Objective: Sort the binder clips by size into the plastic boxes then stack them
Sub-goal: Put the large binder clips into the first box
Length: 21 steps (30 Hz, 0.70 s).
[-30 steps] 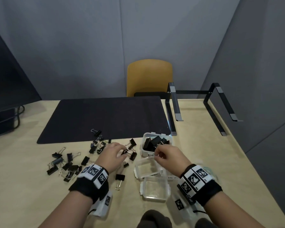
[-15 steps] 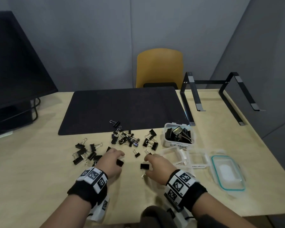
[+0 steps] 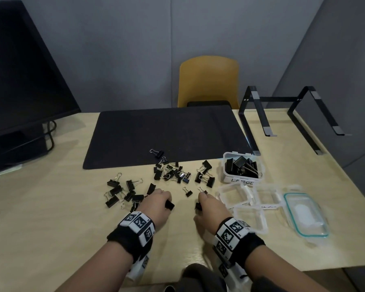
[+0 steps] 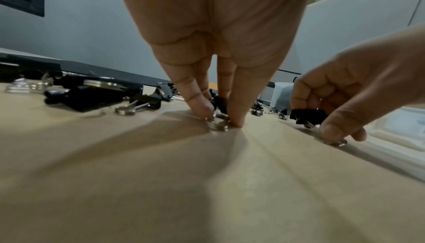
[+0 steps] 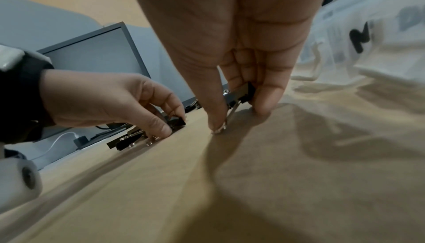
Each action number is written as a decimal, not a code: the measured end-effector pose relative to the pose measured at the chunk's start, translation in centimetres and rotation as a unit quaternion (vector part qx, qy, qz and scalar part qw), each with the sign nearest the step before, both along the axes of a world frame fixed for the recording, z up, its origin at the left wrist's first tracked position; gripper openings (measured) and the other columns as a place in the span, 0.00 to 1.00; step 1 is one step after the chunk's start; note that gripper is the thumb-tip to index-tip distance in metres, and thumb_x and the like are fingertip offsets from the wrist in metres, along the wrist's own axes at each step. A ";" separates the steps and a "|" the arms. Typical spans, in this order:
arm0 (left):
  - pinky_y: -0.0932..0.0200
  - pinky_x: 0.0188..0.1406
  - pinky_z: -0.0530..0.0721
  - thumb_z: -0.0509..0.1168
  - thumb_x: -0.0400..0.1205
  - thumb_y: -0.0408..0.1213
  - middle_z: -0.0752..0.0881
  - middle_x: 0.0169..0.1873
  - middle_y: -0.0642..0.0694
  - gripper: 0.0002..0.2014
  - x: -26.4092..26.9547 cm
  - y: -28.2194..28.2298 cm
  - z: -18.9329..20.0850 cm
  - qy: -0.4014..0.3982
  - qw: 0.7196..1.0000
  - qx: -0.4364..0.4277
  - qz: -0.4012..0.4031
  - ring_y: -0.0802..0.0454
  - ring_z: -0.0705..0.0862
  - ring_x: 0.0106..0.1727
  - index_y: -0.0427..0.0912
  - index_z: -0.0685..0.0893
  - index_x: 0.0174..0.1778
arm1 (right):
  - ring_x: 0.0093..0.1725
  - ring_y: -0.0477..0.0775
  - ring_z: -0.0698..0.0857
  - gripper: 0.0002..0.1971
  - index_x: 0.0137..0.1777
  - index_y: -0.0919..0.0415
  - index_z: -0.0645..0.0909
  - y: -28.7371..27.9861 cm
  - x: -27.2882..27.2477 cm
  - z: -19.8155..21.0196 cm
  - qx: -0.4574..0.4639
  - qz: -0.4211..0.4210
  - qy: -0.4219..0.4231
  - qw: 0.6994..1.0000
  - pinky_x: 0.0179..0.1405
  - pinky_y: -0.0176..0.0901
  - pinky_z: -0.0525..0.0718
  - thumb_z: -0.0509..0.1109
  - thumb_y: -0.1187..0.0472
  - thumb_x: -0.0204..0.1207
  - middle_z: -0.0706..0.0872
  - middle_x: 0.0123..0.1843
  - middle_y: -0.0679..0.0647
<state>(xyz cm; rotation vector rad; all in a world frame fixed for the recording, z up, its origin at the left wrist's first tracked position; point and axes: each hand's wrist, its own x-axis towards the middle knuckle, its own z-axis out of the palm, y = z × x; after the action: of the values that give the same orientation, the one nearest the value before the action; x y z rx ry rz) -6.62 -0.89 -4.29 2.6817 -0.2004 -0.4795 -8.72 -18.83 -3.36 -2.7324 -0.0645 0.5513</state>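
Observation:
Black binder clips lie loose on the wooden table: a left cluster (image 3: 122, 192), a heap of small ones (image 3: 171, 171) and a few near the boxes (image 3: 205, 177). The clear box marked LARGE (image 3: 241, 182) holds big clips. Three empty clear boxes (image 3: 233, 193) sit in front of it. My left hand (image 3: 163, 202) pinches a binder clip (image 4: 219, 104) that rests on the table. My right hand (image 3: 204, 204) pinches another clip (image 5: 240, 95) by its body, handles touching the wood.
A teal-rimmed lid (image 3: 306, 213) lies right of the empty boxes. A dark mat (image 3: 167, 131) covers the table's far middle, with a black metal stand (image 3: 261, 114) at the far right, a monitor (image 3: 19, 70) at the left and a yellow chair (image 3: 209, 81) behind.
Both hands drew back toward me, the right from the LARGE box, the left from the loose clips. Each now pinches a clip on the bare wood. The head view shifted.

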 end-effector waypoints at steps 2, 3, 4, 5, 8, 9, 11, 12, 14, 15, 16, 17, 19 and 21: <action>0.57 0.45 0.79 0.64 0.78 0.38 0.78 0.46 0.51 0.05 0.3 -0.3 0.1 -0.003 1.000 0.006 0.001 0.52 0.79 0.45 0.48 0.77 0.49 | 0.56 0.59 0.82 0.15 0.59 0.60 0.72 -0.2 0.1 0.2 0.010 -0.008 0.006 1.000 0.53 0.48 0.80 0.69 0.58 0.75 0.81 0.58 0.58; 0.58 0.42 0.79 0.63 0.77 0.38 0.79 0.43 0.51 0.05 0.4 -0.4 0.2 -0.003 1.000 0.007 0.005 0.52 0.79 0.43 0.48 0.75 0.46 | 0.54 0.59 0.82 0.12 0.55 0.60 0.73 -0.3 0.2 0.3 0.018 -0.010 0.005 1.000 0.52 0.48 0.81 0.69 0.59 0.75 0.83 0.56 0.58; 0.57 0.39 0.79 0.63 0.77 0.37 0.80 0.40 0.51 0.05 0.6 -0.5 0.2 0.002 1.000 0.005 0.009 0.52 0.79 0.41 0.48 0.74 0.44 | 0.53 0.59 0.83 0.08 0.51 0.58 0.73 -0.5 0.2 0.4 0.027 -0.011 0.005 1.000 0.51 0.48 0.81 0.68 0.60 0.76 0.84 0.55 0.58; 0.57 0.38 0.80 0.63 0.76 0.37 0.81 0.39 0.51 0.05 0.7 -0.7 0.3 0.009 1.000 0.000 0.011 0.52 0.80 0.40 0.48 0.74 0.44 | 0.52 0.58 0.83 0.05 0.48 0.57 0.73 -0.7 0.3 0.7 0.039 -0.013 0.004 0.999 0.50 0.47 0.81 0.67 0.61 0.76 0.85 0.54 0.58; 0.57 0.48 0.83 0.64 0.78 0.40 0.86 0.49 0.51 0.09 1.0 -1.2 0.6 0.025 0.999 -0.019 0.012 0.52 0.83 0.49 0.52 0.79 0.54 | 0.46 0.54 0.83 0.04 0.48 0.55 0.75 -1.8 0.6 1.8 0.088 -0.045 -0.017 0.995 0.41 0.41 0.80 0.67 0.60 0.76 0.87 0.50 0.56; 0.58 0.51 0.82 0.64 0.79 0.40 0.86 0.53 0.51 0.12 1.1 -1.5 0.8 0.027 0.999 -0.026 0.014 0.51 0.84 0.53 0.52 0.81 0.59 | 0.43 0.52 0.83 0.05 0.51 0.55 0.76 -2.4 0.7 2.3 0.101 -0.060 -0.030 0.993 0.36 0.37 0.78 0.67 0.60 0.77 0.88 0.50 0.54; 0.58 0.54 0.81 0.63 0.80 0.40 0.87 0.55 0.50 0.15 1.2 -2.2 1.2 0.021 0.999 -0.041 0.013 0.51 0.84 0.56 0.52 0.82 0.62 | 0.40 0.49 0.82 0.10 0.58 0.53 0.77 -3.7 1.1 3.4 0.118 -0.087 -0.052 0.988 0.31 0.32 0.73 0.66 0.60 0.77 0.88 0.51 0.53; 0.58 0.54 0.82 0.63 0.80 0.40 0.87 0.53 0.50 0.14 1.2 -2.5 1.4 0.018 0.999 -0.050 0.014 0.51 0.84 0.55 0.52 0.84 0.60 | 0.40 0.49 0.81 0.12 0.60 0.53 0.78 -4.5 1.4 3.9 0.125 -0.102 -0.061 0.985 0.34 0.32 0.74 0.65 0.61 0.78 0.88 0.51 0.53; 0.57 0.51 0.83 0.63 0.79 0.39 0.88 0.48 0.52 0.12 1.1 -3.4 1.8 0.013 0.997 -0.068 0.028 0.53 0.85 0.50 0.53 0.85 0.56 | 0.40 0.50 0.82 0.14 0.61 0.53 0.79 -6.3 1.8 4.7 0.124 -0.122 -0.073 0.982 0.39 0.36 0.76 0.63 0.64 0.78 0.87 0.53 0.53; 0.57 0.48 0.83 0.63 0.79 0.40 0.87 0.45 0.53 0.11 1.2 -3.8 1.9 0.010 0.996 -0.077 0.036 0.55 0.84 0.47 0.54 0.85 0.55 | 0.41 0.52 0.82 0.13 0.60 0.54 0.80 -7.1 2.0 4.9 0.111 -0.126 -0.077 0.983 0.40 0.38 0.77 0.63 0.64 0.77 0.88 0.53 0.54; 0.60 0.43 0.81 0.63 0.78 0.40 0.86 0.42 0.55 0.10 1.2 -4.3 2.1 0.007 0.996 -0.082 0.040 0.57 0.82 0.44 0.54 0.85 0.53 | 0.42 0.53 0.83 0.13 0.58 0.54 0.81 -7.9 2.1 5.0 0.094 -0.130 -0.079 0.984 0.40 0.40 0.78 0.62 0.64 0.77 0.88 0.51 0.55; 0.62 0.39 0.78 0.64 0.78 0.40 0.84 0.38 0.56 0.09 1.3 -4.8 2.3 0.005 0.996 -0.085 0.039 0.57 0.81 0.42 0.53 0.85 0.51 | 0.43 0.55 0.84 0.11 0.56 0.55 0.81 -8.5 2.2 5.1 0.077 -0.134 -0.080 0.985 0.41 0.42 0.80 0.62 0.64 0.77 0.88 0.49 0.55; 0.61 0.37 0.77 0.66 0.77 0.39 0.81 0.34 0.55 0.05 1.4 -5.8 2.9 0.007 0.994 -0.102 0.042 0.55 0.80 0.40 0.52 0.85 0.47 | 0.42 0.56 0.84 0.10 0.55 0.56 0.80 -9.3 2.2 5.0 0.049 -0.135 -0.079 0.986 0.38 0.42 0.79 0.61 0.63 0.77 0.88 0.45 0.56; 0.58 0.41 0.81 0.68 0.76 0.39 0.83 0.33 0.52 0.03 1.6 -6.8 3.4 0.020 0.989 -0.139 0.052 0.52 0.83 0.41 0.53 0.83 0.42 | 0.43 0.57 0.83 0.09 0.55 0.58 0.78 -9.7 2.1 4.7 0.026 -0.117 -0.074 0.990 0.37 0.41 0.74 0.61 0.62 0.77 0.87 0.45 0.56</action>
<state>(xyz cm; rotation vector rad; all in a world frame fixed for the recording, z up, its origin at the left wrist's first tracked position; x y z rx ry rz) -5.01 -7.66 -0.86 2.3946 -0.1054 -0.4365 -6.58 -28.56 1.33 -2.6768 0.1990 0.2771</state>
